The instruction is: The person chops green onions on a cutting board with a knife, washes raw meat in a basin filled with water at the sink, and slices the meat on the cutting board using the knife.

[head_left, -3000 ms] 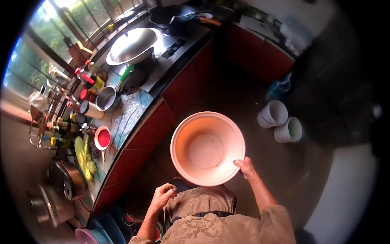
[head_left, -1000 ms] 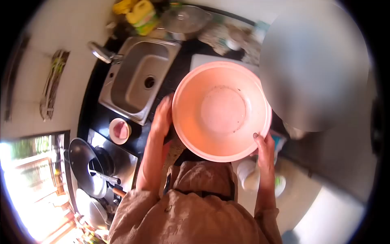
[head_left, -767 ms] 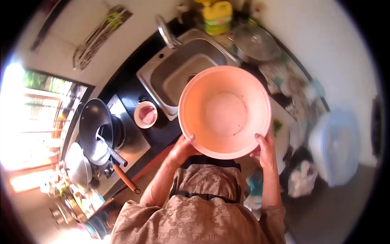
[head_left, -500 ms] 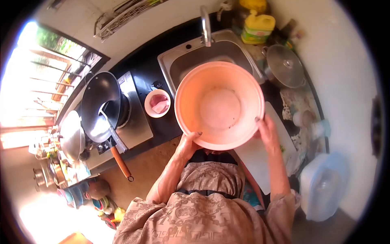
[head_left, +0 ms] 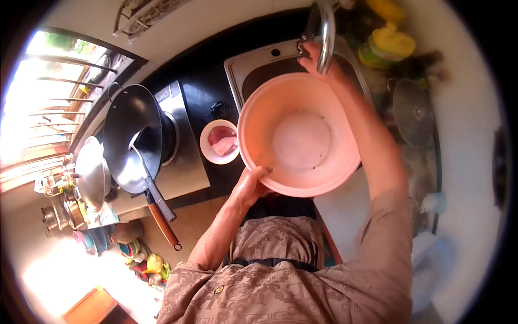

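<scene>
A large peach-coloured plastic basin (head_left: 302,140) tilts toward me over the near part of the sink (head_left: 235,81), with a few dark specks on its inner floor. My left hand (head_left: 253,182) grips its near-left rim, thumb over the edge and fingers underneath. Stretched past the basin's right side, my right hand (head_left: 319,63) is at the base of the chrome faucet (head_left: 327,32), its fingers curled at the handle. The spout partly covers that hand. No water stream shows.
Left of the basin stands a white bowl (head_left: 207,147) with raw meat (head_left: 223,141). A black wok (head_left: 121,116) with a spatula (head_left: 156,197) sits on the stove (head_left: 186,162). At right are a yellow jug (head_left: 386,47), a lidded pot (head_left: 414,113) and a white board (head_left: 340,213).
My right hand has left the basin's right rim and reached forward to the faucet. My left hand keeps hold of the basin. The whole view has shifted slightly.
</scene>
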The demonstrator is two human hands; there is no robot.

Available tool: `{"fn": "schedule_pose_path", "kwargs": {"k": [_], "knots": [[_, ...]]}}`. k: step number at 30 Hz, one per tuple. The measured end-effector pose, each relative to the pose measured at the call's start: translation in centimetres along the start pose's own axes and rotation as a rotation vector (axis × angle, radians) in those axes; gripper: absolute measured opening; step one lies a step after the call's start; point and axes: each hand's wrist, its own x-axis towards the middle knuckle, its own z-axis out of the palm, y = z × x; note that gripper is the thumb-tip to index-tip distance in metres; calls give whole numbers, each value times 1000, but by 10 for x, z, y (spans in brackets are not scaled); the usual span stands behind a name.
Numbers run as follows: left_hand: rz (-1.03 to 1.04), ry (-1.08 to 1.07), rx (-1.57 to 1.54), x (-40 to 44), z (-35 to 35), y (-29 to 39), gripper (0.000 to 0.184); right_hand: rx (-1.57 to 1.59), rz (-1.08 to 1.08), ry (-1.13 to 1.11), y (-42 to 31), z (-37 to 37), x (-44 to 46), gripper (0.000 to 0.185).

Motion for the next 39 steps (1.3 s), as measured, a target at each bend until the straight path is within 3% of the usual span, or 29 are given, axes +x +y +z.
{"fn": "schedule_pose_path", "kwargs": {"k": [2,5,6,9,10,12,14,16,18,19,21,22,24,27,31,33,35,37,39], "knots": [[-25,-5,-3,8,-1,-5,54,200,84,-59,45,21,-4,32],[73,96,-24,8,22,-5,55,453,466,-370,29,-9,10,23],[58,104,-30,9,24,-8,55,865,423,-397,34,-15,-5,30],[15,78,-31,19,23,-10,64,1717,337,-513,44,-14,-15,39],[40,93,-33,20,23,-11,61,1002,309,-410,33,-23,-18,41],[59,105,-37,24,26,-8,57,34,221,-276,-20,-68,-33,61],[11,84,-61,18,25,1,56,-90,296,-135,-12,-95,-75,60],[66,113,-20,13,33,11,57,-154,577,-179,-7,-122,-123,59],[88,103,6,13,31,15,59,203,717,-184,-14,-139,-167,52],[78,102,8,16,33,16,59,201,727,-183,-31,-145,-177,52],[3,72,133,29,41,21,59,437,1042,-257,-57,-155,-182,43],[24,60,155,33,50,22,57,434,1045,-252,-55,-158,-186,43],[1,42,166,50,53,15,58,494,1033,-8,-52,-163,-200,36],[-4,22,149,51,52,11,61,510,923,96,-53,-159,-207,37],[93,170,304,23,52,30,66,535,887,56,-42,-113,-203,41],[107,305,414,12,51,41,69,445,767,33,-45,-95,-188,47],[234,311,401,17,55,50,68,483,772,52,-34,-84,-177,52],[529,314,610,25,55,53,66,524,822,21,-34,-89,-175,57],[559,297,555,35,62,47,66,439,742,49,-23,-102,-178,60]]}}
